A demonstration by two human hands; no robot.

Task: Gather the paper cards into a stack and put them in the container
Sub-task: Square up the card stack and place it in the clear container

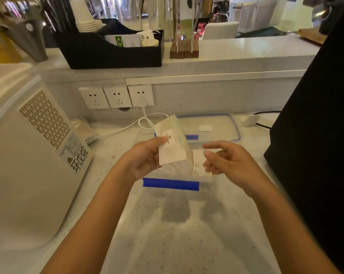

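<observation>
Speckled white counter [179, 224] fills the head view | centre frame – our left hand [145, 161] clasps the card stack [172, 143] above the clear container [189, 175] | right hand [228, 161] slack, empty – we'd square edges, then lower flat.

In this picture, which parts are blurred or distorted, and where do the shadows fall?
Head view: the right hand is motion-blurred at its fingertips, and the left hand holding the stack of cards is sharper; the wide lens bends the counter edge and the white appliance; soft shadows of both hands fall on the countertop below the container.
</observation>
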